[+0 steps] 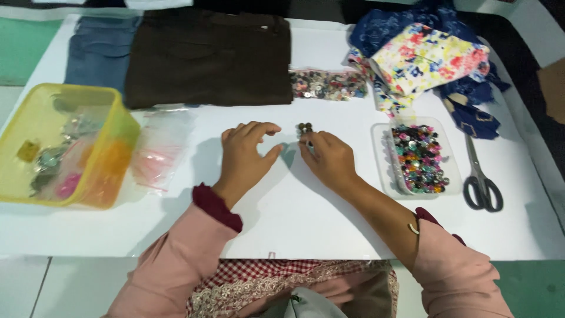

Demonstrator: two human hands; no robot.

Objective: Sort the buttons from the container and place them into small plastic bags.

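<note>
Resting on the white tabletop (294, 224), the left hand (246, 154) lies with its fingers curled loosely and its grip holds nothing. The right hand (329, 159) sits just beside it, and its fingertips touch a small pile of dark buttons (304, 128) near the middle of the tabletop; I cannot tell if it pinches one. To the right stands a clear tray (382, 159) full of colourful buttons, and grey scissors (481, 176) lie next to it. A clear bag of buttons (328, 85) lies farther back, beside a folded brown cloth (209, 56) and flowery cloth (424, 59). On the left is a yellow box (65, 144) with small plastic bags (159, 147) beside it.
</note>
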